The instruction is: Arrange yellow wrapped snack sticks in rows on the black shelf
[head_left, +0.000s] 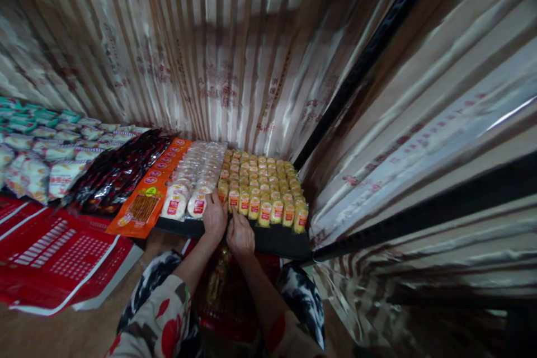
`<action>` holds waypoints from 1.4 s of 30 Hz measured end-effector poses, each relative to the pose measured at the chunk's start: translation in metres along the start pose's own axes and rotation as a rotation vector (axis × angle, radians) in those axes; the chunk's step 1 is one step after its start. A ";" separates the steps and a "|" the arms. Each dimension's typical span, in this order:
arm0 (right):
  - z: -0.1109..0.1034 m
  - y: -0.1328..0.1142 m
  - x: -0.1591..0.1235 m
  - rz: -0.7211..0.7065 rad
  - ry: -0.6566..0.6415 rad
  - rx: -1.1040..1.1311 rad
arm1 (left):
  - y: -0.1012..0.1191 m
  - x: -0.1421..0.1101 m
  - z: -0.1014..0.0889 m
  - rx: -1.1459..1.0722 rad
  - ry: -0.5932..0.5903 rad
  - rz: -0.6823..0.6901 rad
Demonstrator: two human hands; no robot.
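Observation:
Several rows of small yellow wrapped snack packs point(264, 185) stand upright on a low black shelf point(277, 243). My left hand point(215, 217) is closed at the front left corner of these rows, its fingers against a yellow snack pack point(223, 188). Beside it, my right hand point(241, 235) has its fingers drawn together at the bottom of the front row, touching the neighbouring yellow snack pack point(234, 197). Fingers hide the lower parts of both packs. Just left of my left hand are clear-wrapped round white cakes point(175, 201) with red labels.
Left along the shelf lie an orange snack bag point(145, 201), dark shiny packets point(119, 170) and white packets point(69, 173). Black shelf posts point(356, 72) and a hanging printed sheet point(251, 39) bound the space. A red bag point(54, 257) lies on the floor.

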State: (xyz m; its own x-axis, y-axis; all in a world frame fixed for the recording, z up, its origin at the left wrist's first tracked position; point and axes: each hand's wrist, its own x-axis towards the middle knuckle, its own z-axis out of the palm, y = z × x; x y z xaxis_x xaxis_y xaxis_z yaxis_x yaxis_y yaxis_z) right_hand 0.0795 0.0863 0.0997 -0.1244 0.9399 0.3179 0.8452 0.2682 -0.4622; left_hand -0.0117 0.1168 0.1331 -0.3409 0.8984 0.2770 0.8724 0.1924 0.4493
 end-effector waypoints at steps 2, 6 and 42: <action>0.001 0.000 0.000 -0.010 0.009 -0.001 | 0.000 -0.001 -0.001 -0.028 -0.004 0.007; 0.001 0.000 0.000 -0.014 0.013 -0.015 | 0.000 -0.006 -0.002 -0.054 -0.028 0.023; -0.006 0.005 -0.014 -0.133 0.020 0.286 | -0.066 -0.097 -0.016 -0.305 -0.268 0.281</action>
State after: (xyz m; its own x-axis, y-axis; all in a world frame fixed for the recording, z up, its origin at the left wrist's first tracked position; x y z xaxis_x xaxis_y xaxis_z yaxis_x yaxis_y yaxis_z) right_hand 0.0885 0.0735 0.0986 -0.2120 0.8889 0.4061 0.6410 0.4401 -0.6288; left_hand -0.0420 0.0107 0.0896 0.0300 0.9767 0.2126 0.7614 -0.1601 0.6282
